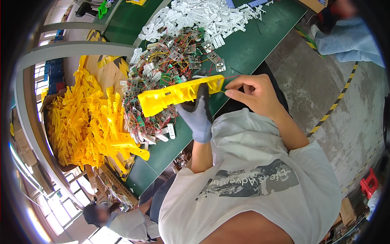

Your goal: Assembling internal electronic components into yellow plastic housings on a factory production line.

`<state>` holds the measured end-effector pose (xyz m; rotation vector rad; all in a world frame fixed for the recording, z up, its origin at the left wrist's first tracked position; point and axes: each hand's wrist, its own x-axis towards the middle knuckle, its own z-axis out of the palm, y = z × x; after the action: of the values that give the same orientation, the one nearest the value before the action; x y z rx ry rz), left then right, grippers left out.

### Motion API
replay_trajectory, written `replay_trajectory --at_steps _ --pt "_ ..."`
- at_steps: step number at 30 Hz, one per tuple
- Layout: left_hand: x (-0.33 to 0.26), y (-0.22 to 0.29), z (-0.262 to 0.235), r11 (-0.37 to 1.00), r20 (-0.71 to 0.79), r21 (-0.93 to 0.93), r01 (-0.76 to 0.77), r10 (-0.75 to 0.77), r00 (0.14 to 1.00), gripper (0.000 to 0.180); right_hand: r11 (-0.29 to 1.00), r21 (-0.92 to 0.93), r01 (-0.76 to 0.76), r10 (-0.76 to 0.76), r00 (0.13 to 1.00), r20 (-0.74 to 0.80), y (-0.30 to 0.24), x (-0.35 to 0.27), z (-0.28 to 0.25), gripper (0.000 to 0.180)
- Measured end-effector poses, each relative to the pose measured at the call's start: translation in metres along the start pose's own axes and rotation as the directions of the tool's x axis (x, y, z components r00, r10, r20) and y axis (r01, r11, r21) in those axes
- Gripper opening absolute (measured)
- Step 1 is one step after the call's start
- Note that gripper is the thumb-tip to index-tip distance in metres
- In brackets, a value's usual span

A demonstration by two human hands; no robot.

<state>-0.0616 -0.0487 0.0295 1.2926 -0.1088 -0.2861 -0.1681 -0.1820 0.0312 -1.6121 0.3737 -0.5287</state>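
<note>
My left hand (198,120), in a grey glove with dark fingertips, grips a long yellow plastic housing (160,99) from below, thumb against its ribbed open side. The housing is tilted, its wider end to the left and its narrow end toward my right hand. Bare, my right hand (260,94) is closed with thumb and forefinger near that narrow end. A thin red wire (231,77) and a short yellow wire (222,91) run from the housing to these fingers. The fingers hide the wire ends.
Behind the housing, small circuit boards with wires (174,57) lie heaped on the green table (260,40). White plastic parts (203,18) are piled farther back. At left, a box overflows with yellow housings (81,122) beside a grey metal frame (81,49). Other people are at lower left and upper right.
</note>
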Motion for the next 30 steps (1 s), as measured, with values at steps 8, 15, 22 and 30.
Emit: replay_trajectory --at_steps 8,15,22,30 --pt "0.023 0.049 0.004 0.927 0.202 0.187 -0.324 0.286 0.937 0.057 0.893 0.279 0.354 -0.36 0.933 -0.033 0.022 0.0 -0.002 0.064" --pt "0.03 0.062 0.011 0.924 0.149 0.143 -0.355 0.335 0.931 0.048 0.793 0.603 0.083 -0.281 0.929 0.242 0.044 -0.008 0.016 0.046" --pt "0.042 0.068 0.0 0.935 0.052 0.034 -0.353 0.351 0.935 0.045 0.653 0.733 0.194 -0.208 0.975 -0.073 0.043 -0.012 0.015 0.032" --pt "0.049 0.059 -0.005 0.927 0.04 0.087 -0.366 0.363 0.931 0.033 0.772 0.582 0.255 -0.281 0.959 -0.047 0.027 -0.003 0.005 0.027"
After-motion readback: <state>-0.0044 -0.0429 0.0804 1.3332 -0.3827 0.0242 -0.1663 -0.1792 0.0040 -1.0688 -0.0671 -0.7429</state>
